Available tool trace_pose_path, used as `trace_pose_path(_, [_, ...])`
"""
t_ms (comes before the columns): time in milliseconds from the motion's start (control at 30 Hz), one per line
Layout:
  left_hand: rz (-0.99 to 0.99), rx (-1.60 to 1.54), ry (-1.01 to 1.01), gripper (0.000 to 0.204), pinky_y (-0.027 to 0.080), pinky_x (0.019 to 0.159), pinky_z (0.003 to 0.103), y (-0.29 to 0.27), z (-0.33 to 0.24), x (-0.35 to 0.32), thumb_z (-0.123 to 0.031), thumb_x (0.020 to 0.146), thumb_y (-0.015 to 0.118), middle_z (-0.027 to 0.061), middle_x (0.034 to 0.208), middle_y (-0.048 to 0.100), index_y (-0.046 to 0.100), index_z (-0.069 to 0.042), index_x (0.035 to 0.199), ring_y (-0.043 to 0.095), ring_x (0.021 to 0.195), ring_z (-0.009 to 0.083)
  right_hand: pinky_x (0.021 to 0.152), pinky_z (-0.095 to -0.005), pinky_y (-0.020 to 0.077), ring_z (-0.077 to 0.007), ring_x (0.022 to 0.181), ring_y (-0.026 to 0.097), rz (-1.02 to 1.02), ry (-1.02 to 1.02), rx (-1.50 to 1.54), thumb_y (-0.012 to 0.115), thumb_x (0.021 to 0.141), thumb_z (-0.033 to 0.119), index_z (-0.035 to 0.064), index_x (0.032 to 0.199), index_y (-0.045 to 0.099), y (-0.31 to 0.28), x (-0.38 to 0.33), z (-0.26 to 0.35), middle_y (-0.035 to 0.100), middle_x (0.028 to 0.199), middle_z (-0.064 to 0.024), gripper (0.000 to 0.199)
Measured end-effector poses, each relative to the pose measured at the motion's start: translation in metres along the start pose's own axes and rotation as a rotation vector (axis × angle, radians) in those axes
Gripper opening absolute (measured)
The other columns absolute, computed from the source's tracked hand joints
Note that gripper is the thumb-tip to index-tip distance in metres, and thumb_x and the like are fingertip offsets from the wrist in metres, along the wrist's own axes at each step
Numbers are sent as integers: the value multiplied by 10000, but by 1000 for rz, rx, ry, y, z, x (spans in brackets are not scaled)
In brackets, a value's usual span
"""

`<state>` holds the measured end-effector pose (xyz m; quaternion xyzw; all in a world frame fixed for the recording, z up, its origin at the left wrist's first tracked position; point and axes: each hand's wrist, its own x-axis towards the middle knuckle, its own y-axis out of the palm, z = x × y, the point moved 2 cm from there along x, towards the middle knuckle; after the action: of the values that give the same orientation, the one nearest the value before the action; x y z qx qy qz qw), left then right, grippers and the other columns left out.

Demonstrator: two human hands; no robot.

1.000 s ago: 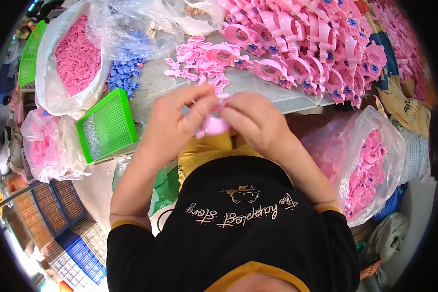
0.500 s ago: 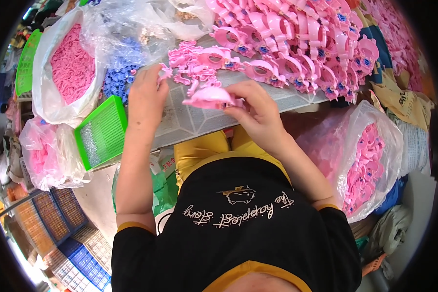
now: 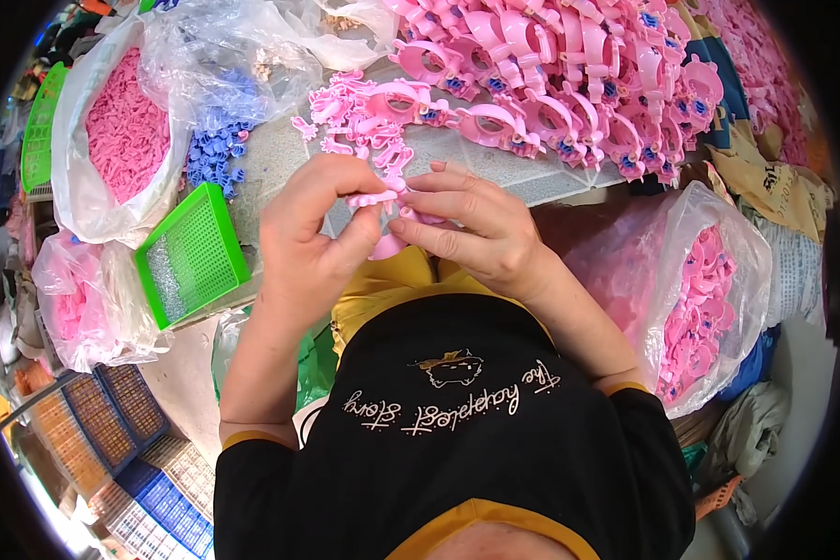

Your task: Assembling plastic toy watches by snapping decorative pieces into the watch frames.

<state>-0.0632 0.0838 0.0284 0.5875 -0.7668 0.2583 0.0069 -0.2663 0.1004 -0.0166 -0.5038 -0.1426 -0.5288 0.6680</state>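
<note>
Close to the table's near edge, both my hands meet around pink plastic. My left hand is closed, pinching a small wavy-edged pink plastic piece between thumb and fingers. My right hand grips a rounded pink plastic part, mostly hidden by the fingers. The small piece is held up against this part; whether they are joined I cannot tell. Just beyond the hands lie loose small pink pieces. A large heap of ring-shaped pink parts with small blue pieces on them fills the table's far right.
Blue plastic pieces lie at the left, near a plastic bag of small pink pieces. A green basket with tiny clear bits sits at the table's left edge. To my right stands an open clear bag of pink parts.
My left hand has come back from the loose pieces with a small pink piece and now meets the right hand. The right hand's part has been turned and lowered slightly.
</note>
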Motion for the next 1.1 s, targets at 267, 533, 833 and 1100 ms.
trace_pose_path(267, [22,-31,-41,209,497,865,270,8,4,-10,100,888,661,105,1060,690,694,38,1085,649,979,171,915,-433,605,-309,998,717,-21,25,27,746,734,99,93,1077,801,0,3,2,711,1055,-104,348])
trace_pose_path(533, [18,59,49,203,520,799,279,9,-3,-9,90,868,695,106,1009,719,708,36,1063,664,895,161,835,-401,612,-324,985,715,-41,24,33,747,737,86,76,1074,796,-1,2,1,703,1024,-106,340])
trace_pose_path(833, [-96,95,123,193,539,665,273,9,-4,-8,75,807,739,117,908,735,746,8,989,684,756,173,816,-384,613,-317,980,716,-46,-1,21,742,745,78,65,1065,792,-1,5,2,700,1028,-127,324])
trace_pose_path(1100, [-86,92,105,210,539,636,267,6,-6,-9,90,792,739,118,901,743,756,7,984,693,752,176,792,-371,614,-312,960,717,-51,6,25,739,746,60,61,1059,792,1,5,4,698,1029,-125,317])
